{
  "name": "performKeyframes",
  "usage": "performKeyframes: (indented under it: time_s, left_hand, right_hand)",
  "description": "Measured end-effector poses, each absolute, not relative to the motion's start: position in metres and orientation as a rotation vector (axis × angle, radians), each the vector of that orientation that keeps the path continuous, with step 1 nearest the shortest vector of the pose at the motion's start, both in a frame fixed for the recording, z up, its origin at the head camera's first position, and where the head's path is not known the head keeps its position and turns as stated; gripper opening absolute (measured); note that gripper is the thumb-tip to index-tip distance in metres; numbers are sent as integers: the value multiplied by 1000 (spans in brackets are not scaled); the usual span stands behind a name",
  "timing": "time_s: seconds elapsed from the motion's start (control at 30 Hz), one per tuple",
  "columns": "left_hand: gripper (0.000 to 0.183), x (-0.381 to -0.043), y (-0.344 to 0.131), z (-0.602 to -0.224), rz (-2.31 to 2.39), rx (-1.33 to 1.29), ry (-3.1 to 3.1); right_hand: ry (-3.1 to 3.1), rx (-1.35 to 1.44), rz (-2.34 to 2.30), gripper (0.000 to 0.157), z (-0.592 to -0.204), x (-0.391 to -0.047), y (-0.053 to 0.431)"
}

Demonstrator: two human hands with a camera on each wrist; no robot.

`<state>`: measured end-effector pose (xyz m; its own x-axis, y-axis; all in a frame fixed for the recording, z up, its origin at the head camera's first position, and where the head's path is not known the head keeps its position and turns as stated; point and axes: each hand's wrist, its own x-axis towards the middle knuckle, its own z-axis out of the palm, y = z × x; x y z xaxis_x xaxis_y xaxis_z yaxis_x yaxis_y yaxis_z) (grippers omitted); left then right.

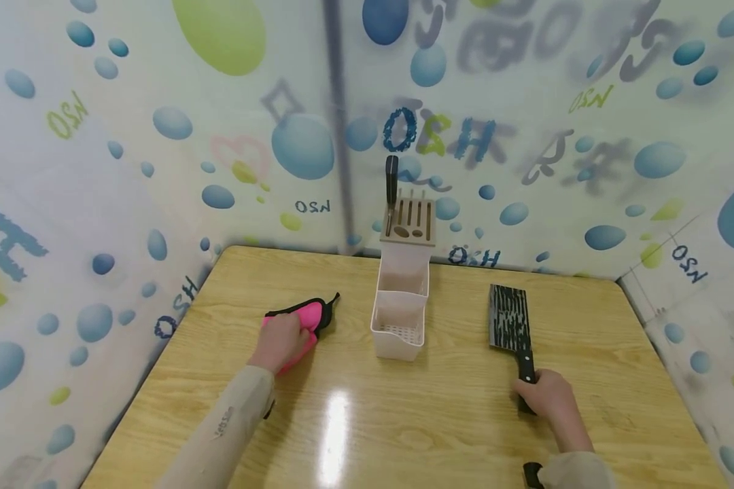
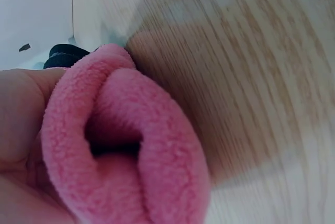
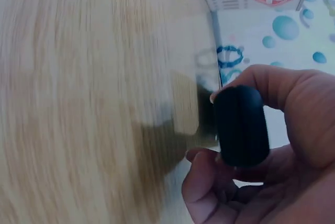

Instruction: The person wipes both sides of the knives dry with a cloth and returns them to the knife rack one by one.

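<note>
My left hand [image 1: 281, 341] grips a bunched pink fleece cloth [image 1: 308, 316] with black trim and a black hanging loop, on the left half of the table. In the left wrist view the pink cloth [image 2: 157, 130] is folded into a thick roll against the palm. On the right side, my right hand [image 1: 550, 395] holds a cleaver [image 1: 509, 318] by its black riveted handle, the dark, streaked blade pointing away from me. The right wrist view shows the handle's butt end [image 3: 242, 127] between thumb and fingers; the blade is mostly hidden there.
Between the hands, toward the back, stands a white knife holder [image 1: 399, 350] with open compartments and a beige slotted top [image 1: 425, 221]. A black-handled knife [image 1: 391, 176] stands in its left slot. Patterned walls [image 1: 257, 224] border the wooden table [image 1: 452, 421] behind and at both sides.
</note>
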<state>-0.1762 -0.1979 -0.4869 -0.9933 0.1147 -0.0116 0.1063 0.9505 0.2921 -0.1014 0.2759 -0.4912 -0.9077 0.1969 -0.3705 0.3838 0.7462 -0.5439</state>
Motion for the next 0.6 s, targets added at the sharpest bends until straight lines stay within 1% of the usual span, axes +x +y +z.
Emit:
performKeyframes:
  time_s: [0.17,0.37,0.6]
  left_hand:
    - [37,-177,-202,-484,492,158,3074]
    - [36,-174,-206,-484,550,162,3079]
    - [29,-168,-208,-484,626,153,3051]
  right_hand:
    - [2714,461,-1027,31,-491,-102,264]
    - [2753,517,-1162,26,-487,-101,256]
    - [2716,528,-1345,35,-479,-100,250]
